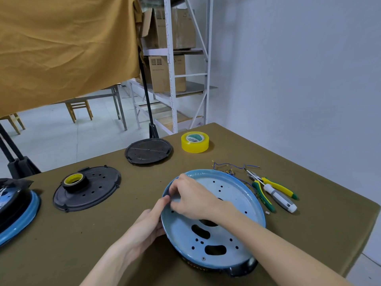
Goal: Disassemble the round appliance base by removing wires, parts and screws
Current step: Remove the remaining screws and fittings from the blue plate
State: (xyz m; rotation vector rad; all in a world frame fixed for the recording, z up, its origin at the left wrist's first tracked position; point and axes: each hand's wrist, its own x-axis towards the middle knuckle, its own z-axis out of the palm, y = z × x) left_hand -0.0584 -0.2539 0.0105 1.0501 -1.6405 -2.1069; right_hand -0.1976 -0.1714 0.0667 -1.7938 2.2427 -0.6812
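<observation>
The round light-blue appliance base (pixel 231 203) lies on the olive table in front of me, its pale inner face with holes and slots turned up. My left hand (pixel 147 223) grips its left rim from outside, thumb on the edge. My right hand (pixel 191 197) reaches across the base and pinches at the same left rim; what its fingertips hold is hidden. Loose blue wires with small brass terminals (pixel 228 168) lie just beyond the base. A white-handled screwdriver (pixel 278 198) and green-yellow pliers (pixel 262 195) rest to its right.
A yellow tape roll (pixel 195 142) and a black round cover (pixel 148 151) sit at the far side. A second black cover (pixel 97 193) carrying a small tape roll (pixel 75 181) lies left; another blue base (pixel 20 215) is at the left edge. The table edge runs along the right.
</observation>
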